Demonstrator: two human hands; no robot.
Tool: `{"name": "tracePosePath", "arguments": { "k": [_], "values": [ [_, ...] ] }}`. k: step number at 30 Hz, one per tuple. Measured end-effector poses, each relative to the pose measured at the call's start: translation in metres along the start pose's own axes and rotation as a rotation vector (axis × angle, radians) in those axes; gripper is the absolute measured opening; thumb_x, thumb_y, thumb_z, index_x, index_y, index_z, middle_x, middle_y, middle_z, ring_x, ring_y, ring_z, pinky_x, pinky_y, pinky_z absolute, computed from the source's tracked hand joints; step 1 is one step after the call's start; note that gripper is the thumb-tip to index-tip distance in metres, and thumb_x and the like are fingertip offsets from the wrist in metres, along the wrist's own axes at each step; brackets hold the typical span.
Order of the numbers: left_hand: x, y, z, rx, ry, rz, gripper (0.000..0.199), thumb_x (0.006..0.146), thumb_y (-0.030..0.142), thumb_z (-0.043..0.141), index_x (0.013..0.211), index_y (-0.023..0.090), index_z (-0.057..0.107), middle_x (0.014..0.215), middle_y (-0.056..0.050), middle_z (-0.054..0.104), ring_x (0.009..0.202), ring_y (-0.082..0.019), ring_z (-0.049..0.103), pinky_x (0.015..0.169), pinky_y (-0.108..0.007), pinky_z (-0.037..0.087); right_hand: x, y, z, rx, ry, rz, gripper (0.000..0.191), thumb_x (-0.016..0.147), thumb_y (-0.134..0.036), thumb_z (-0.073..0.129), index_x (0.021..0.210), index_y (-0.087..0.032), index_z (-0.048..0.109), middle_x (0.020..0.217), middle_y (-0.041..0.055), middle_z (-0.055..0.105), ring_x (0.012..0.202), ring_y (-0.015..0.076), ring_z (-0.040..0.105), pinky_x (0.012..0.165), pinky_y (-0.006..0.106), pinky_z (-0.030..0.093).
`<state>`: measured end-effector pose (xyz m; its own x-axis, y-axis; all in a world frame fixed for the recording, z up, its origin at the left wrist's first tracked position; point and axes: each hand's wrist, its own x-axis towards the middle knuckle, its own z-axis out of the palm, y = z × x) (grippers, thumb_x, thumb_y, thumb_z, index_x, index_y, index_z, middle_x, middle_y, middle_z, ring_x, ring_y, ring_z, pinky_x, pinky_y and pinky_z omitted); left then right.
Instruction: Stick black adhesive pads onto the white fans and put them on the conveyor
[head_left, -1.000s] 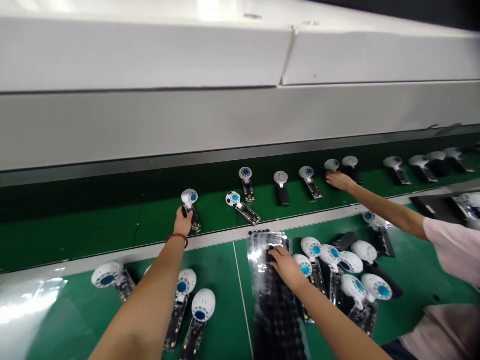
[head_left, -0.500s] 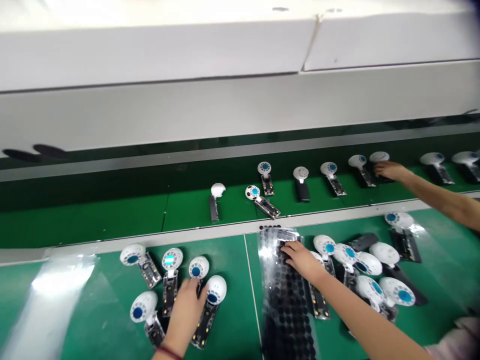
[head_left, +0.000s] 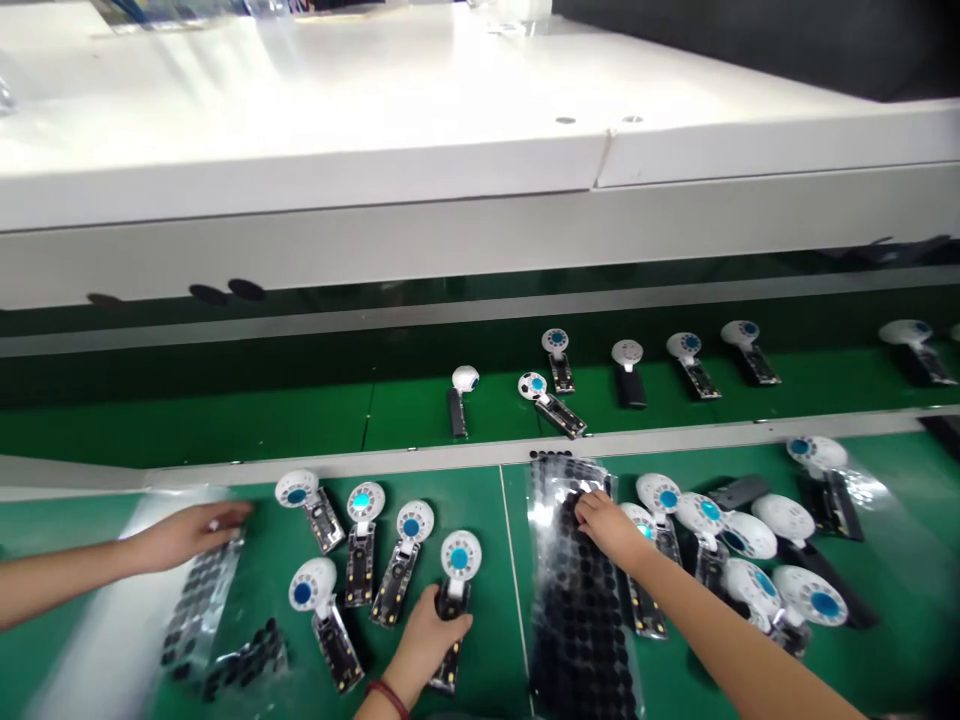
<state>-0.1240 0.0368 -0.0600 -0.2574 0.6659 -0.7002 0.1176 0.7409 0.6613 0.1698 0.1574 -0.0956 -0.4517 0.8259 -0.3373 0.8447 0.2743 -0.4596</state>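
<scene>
My left hand (head_left: 431, 640) is closed around the dark body of a small device with a round white head and blue centre (head_left: 460, 556), thumb across its right side. More such devices lie beside it, the nearest being one with a see-through casing (head_left: 396, 583). My right hand (head_left: 600, 520) rests with curled fingers at the upper part of a clear plastic sheet of black round pads (head_left: 577, 630); its fingertips are partly hidden, and they seem to pinch the sheet. Right of that hand lies a crowded group of the same devices (head_left: 787, 518).
Another person's hand (head_left: 187, 535) reaches in from the left over another sheet of black pads (head_left: 199, 605). Several devices (head_left: 630, 375) stand spaced along the darker green strip behind a pale rail (head_left: 435, 455). A white shelf (head_left: 300, 185) overhangs the back.
My left hand has moved right and now grips the front device, whose head faces up. A co-worker's hand has left the back right; another has come in at left. The view has shifted.
</scene>
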Motion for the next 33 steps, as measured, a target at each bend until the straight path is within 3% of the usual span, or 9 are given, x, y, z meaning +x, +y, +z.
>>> {"name": "tracePosePath", "arguments": {
  "k": [3,5,8,11,16,18,22,25,33],
  "values": [
    [-0.021,0.02,0.016,-0.19,-0.084,-0.116,0.025,0.067,0.039,0.062,0.081,0.027,0.044,0.054,0.006,0.055,0.054,-0.02,0.06,0.05,-0.033,0.046,-0.008,-0.008,-0.006,0.121,-0.005,-0.008,0.016,0.085,-0.027,0.05,0.091,-0.015,0.058,0.099,0.0037,0.059,0.091,0.0176,0.055,0.081,0.04,0.043],
    [-0.032,0.038,0.023,-0.289,-0.134,-0.147,0.029,0.067,0.042,0.06,0.084,0.028,0.041,0.056,0.005,0.057,0.051,-0.018,0.06,0.044,-0.028,0.044,-0.016,-0.02,-0.014,0.225,0.001,-0.001,0.015,0.084,-0.027,0.051,0.083,-0.015,0.059,0.091,0.0023,0.06,0.086,0.0162,0.056,0.078,0.038,0.044],
    [-0.045,0.068,0.026,-0.384,-0.205,-0.131,0.049,0.059,0.032,0.069,0.1,0.024,0.042,0.072,-0.002,0.063,0.058,-0.016,0.06,0.052,-0.025,0.046,-0.029,-0.058,-0.035,0.414,0.059,0.062,0.012,0.082,-0.026,0.052,0.077,-0.016,0.057,0.078,-0.0001,0.059,0.075,0.0148,0.056,0.071,0.033,0.044],
    [-0.057,0.094,0.026,-0.455,-0.283,-0.127,0.08,0.053,0.025,0.07,0.121,0.024,0.029,0.091,-0.007,0.062,0.072,-0.022,0.061,0.062,-0.034,0.051,-0.042,-0.114,-0.062,0.645,0.107,0.123,0.007,0.079,-0.026,0.053,0.077,-0.021,0.056,0.073,-0.002,0.059,0.069,0.0148,0.056,0.065,0.027,0.045],
    [-0.074,0.115,0.028,-0.209,-0.238,0.128,0.084,0.053,0.015,0.064,0.128,0.014,0.027,0.116,-0.015,0.052,0.107,-0.03,0.048,0.089,-0.041,0.039,-0.055,-0.186,-0.096,0.97,0.104,0.157,0.003,0.074,-0.022,0.055,0.072,-0.021,0.057,0.066,-0.0032,0.059,0.064,0.0136,0.056,0.059,0.023,0.045],
    [-0.079,0.117,0.026,-0.141,-0.233,0.194,0.083,0.051,0.011,0.061,0.128,0.012,0.028,0.122,-0.014,0.049,0.116,-0.029,0.041,0.095,-0.038,0.034,-0.054,-0.195,-0.104,1.046,0.147,0.198,0.002,0.074,-0.023,0.054,0.073,-0.021,0.055,0.068,-0.0025,0.059,0.066,0.0141,0.056,0.061,0.023,0.045],
    [-0.09,0.118,0.019,-0.146,-0.291,0.179,0.085,0.052,0.013,0.059,0.13,0.018,0.027,0.13,-0.01,0.043,0.115,-0.028,0.042,0.097,-0.038,0.033,-0.051,-0.197,-0.118,1.144,0.167,0.244,0.003,0.073,-0.022,0.054,0.071,-0.021,0.056,0.065,-0.0029,0.057,0.064,0.0143,0.054,0.06,0.024,0.044],
    [-0.099,0.124,0.016,-0.211,-0.304,0.154,0.086,0.053,0.017,0.06,0.131,0.018,0.025,0.131,-0.009,0.041,0.119,-0.028,0.039,0.101,-0.039,0.028,-0.056,-0.197,-0.127,1.013,0.144,0.189,0.008,0.072,-0.019,0.055,0.068,-0.023,0.06,0.069,-0.0029,0.059,0.067,0.0149,0.055,0.063,0.025,0.042],
    [-0.121,0.157,0.019,-0.231,-0.276,0.119,0.086,0.051,0.017,0.058,0.13,0.011,0.025,0.129,-0.009,0.045,0.122,-0.025,0.035,0.1,-0.029,0.031,-0.079,-0.202,-0.133,0.717,0.11,0.052,0.014,0.076,-0.015,0.054,0.067,-0.025,0.058,0.075,-0.0017,0.057,0.076,0.0164,0.054,0.065,0.026,0.041]
  ]
}}
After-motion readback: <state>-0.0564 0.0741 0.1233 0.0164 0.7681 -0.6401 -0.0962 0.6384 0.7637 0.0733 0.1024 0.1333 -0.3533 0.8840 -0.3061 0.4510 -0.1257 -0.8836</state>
